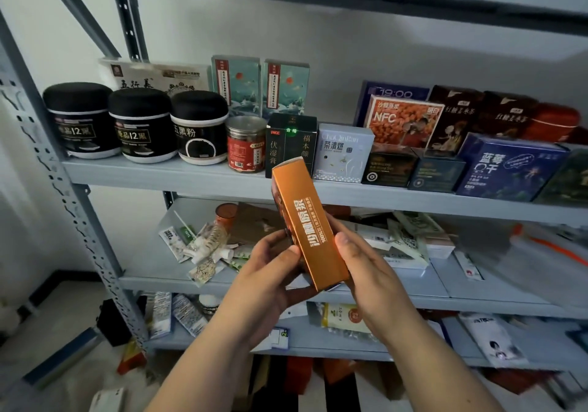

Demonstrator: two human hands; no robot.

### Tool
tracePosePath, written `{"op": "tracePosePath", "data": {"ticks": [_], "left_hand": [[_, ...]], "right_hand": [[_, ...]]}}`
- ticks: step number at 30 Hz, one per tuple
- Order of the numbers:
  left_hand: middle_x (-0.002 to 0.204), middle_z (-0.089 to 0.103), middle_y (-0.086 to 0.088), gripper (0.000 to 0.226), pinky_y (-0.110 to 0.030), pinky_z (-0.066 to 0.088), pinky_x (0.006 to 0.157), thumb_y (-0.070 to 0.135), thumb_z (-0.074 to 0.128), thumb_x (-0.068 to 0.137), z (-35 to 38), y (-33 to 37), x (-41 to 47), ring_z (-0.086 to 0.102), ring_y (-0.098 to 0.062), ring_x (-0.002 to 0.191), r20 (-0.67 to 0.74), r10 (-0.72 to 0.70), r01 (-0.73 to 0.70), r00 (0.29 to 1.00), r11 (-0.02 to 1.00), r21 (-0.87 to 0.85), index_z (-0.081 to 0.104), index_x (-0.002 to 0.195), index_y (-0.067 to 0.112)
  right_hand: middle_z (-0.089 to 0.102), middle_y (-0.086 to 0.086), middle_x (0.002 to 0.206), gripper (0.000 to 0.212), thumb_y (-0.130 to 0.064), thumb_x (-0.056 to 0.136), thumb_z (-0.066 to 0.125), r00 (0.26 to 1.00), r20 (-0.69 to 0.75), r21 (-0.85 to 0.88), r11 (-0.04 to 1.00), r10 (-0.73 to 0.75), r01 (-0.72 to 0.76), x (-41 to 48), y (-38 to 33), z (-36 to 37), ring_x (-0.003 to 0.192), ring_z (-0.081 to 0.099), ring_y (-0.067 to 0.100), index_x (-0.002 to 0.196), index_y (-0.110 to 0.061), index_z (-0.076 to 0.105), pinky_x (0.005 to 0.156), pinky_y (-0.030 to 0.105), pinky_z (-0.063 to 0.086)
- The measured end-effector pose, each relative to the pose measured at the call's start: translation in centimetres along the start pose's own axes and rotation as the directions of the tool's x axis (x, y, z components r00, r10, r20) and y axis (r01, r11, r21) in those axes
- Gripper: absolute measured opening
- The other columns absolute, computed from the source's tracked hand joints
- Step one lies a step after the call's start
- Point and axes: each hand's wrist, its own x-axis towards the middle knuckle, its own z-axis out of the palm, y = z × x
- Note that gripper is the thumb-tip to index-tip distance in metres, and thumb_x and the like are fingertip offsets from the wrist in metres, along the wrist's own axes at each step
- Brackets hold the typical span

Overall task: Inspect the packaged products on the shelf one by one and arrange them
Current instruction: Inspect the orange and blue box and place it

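**Both hands clasp a long orange cardboard box in front of the grey metal shelf rack**

Head view: the left hand grips the box's lower half from the left. Its thumb lies on the darker side face, and the other fingers curl under and behind the box, mostly out of sight. The right hand holds the same lower half from the right, with its thumb pressed on the edge of the broad orange face beside the pale lettering and its fingers wrapped behind. The box sits between the two palms and is held in the air in front of the rack. It is tilted, with the bottom corner low between the hands and the top end leaning up and to the left, away from the person. That top end is clear of both hands and, from this angle, overlaps the foot of a dark green upright carton on the upper board.

Along that board from the left stand three round black jars with black lids, a clear jar with a red label and metal lid, the green carton, a pale grey-blue square box and a dark blue box with white lettering. Behind them are two tall teal boxes and an orange-printed box marked NFC. The board below holds a loose heap of small sachets.
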Motion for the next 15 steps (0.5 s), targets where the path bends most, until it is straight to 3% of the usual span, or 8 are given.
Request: {"op": "tracePosePath", "data": {"ticks": [5, 6, 8, 11, 15], "left_hand": [[0.131, 0.066, -0.022, 0.07, -0.049, 0.06, 0.079, 0.031, 0.083, 0.075, 0.1, -0.2, -0.1, 0.067, -0.038, 0.117, 0.051, 0.016, -0.011, 0.999, 0.994, -0.111, 0.058, 0.136, 0.009], [0.129, 0.067, -0.022, 0.07, -0.05, 0.06, 0.079, 0.036, 0.088, 0.07, 0.2, -0.1, -0.2, 0.068, -0.038, 0.114, 0.072, 0.014, -0.004, 0.997, 0.99, -0.138, 0.064, 0.131, 0.01], [0.126, 0.068, -0.022, 0.047, -0.053, 0.061, 0.079, 0.04, 0.079, 0.078, 0.2, 0.2, -0.4, 0.07, -0.039, 0.111, 0.113, 0.017, 0.001, 0.993, 0.987, -0.16, 0.075, 0.117, 0.014], [0.122, 0.071, -0.022, 0.029, -0.057, 0.061, 0.073, 0.036, 0.062, 0.094, 0.1, 0.6, -0.5, 0.072, -0.042, 0.103, 0.074, 0.013, -0.003, 0.997, 0.992, -0.129, 0.078, 0.109, 0.017], [0.113, 0.074, -0.02, 0.048, -0.052, 0.061, 0.059, 0.039, 0.05, 0.089, -0.3, 1.1, -0.7, 0.075, -0.042, 0.09, -0.019, 0.031, -0.032, 0.999, 0.998, -0.054, 0.062, 0.126, 0.012]], "right_hand": [[0.061, -0.029, 0.137, 0.041, -0.06, 0.095, 0.055, 0.999, 0.04, -0.043, 0.999, -0.009, 0.01, 0.8, 0.2, -0.7, 0.132, 0.051, -0.009, 0.135, -0.056, 0.058, 0.112, 0.026, 0.041], [0.06, -0.031, 0.137, 0.044, -0.058, 0.091, 0.059, 0.999, 0.048, -0.057, 0.998, -0.004, 0.007, 1.0, 0.3, -0.8, 0.133, 0.05, -0.008, 0.135, -0.059, 0.055, 0.111, 0.026, 0.042], [0.059, -0.032, 0.137, 0.061, -0.063, 0.082, 0.07, 0.998, 0.064, -0.068, 0.998, 0.002, 0.002, 1.5, 0.7, -1.0, 0.133, 0.052, -0.006, 0.139, -0.063, 0.047, 0.11, 0.03, 0.045], [0.067, -0.012, 0.136, 0.094, -0.064, 0.069, 0.086, 0.995, 0.093, -0.029, 0.999, 0.022, -0.019, 2.2, 1.2, -1.4, 0.128, 0.062, 0.01, 0.149, -0.056, 0.037, 0.106, 0.042, 0.05], [0.077, -0.005, 0.115, 0.075, -0.035, 0.075, 0.084, 0.999, 0.045, 0.063, 0.998, 0.008, -0.011, 3.0, 0.9, -1.9, 0.107, 0.073, 0.014, 0.143, -0.034, 0.053, 0.085, 0.033, 0.061]]}}
